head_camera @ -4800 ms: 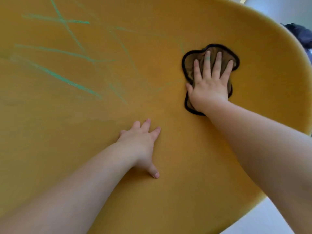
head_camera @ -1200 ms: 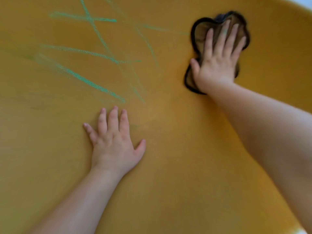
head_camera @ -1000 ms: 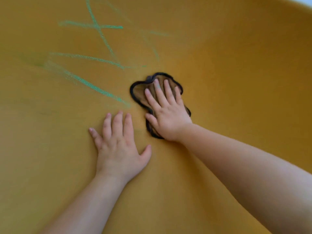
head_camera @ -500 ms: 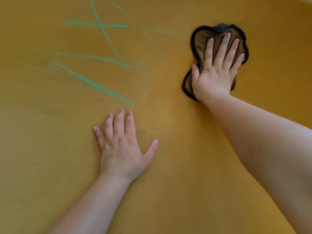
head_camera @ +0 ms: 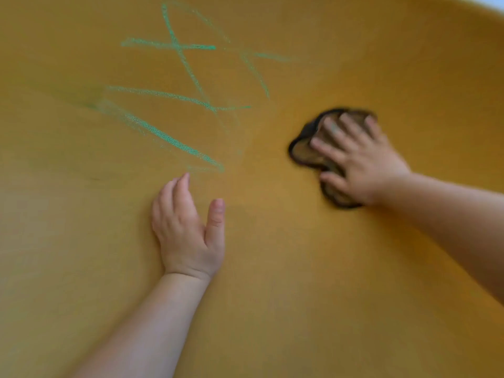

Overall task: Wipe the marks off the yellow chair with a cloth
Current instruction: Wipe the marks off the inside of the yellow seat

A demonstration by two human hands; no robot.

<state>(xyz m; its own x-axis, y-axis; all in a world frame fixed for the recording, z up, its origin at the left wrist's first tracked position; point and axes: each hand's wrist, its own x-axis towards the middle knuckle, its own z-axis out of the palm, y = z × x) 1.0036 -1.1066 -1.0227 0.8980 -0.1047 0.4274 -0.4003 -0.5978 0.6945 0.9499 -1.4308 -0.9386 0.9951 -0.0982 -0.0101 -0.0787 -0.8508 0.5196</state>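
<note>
I see the smooth yellow chair shell [head_camera: 272, 282] filling the whole head view. A set of green crossing scribble marks [head_camera: 174, 140] lies on it, and I take these marks as my reference.

1. Cloth: the small brown cloth with a black stitched edge [head_camera: 304, 154] lies flat on the chair to the right of the marks, apart from them, level with the lowest stroke. A strip of bare yellow separates the cloth from the nearest stroke.
2. Right hand [head_camera: 362, 170]: it lies on top of the cloth and covers most of it. Its fingers [head_camera: 336, 133] are extended and spread, released rather than clenched, pressing the cloth against the chair and pointing back toward the marks. The hand and cloth are blurred, so I cannot read finer detail.
3. Left hand [head_camera: 188, 236]: it rests on the bare chair directly below the marks. Its fingers [head_camera: 181, 192] are straight and close together, grasping nothing, with the tips just short of the lowest stroke. The thumb stands apart on the side away from the marks.
</note>
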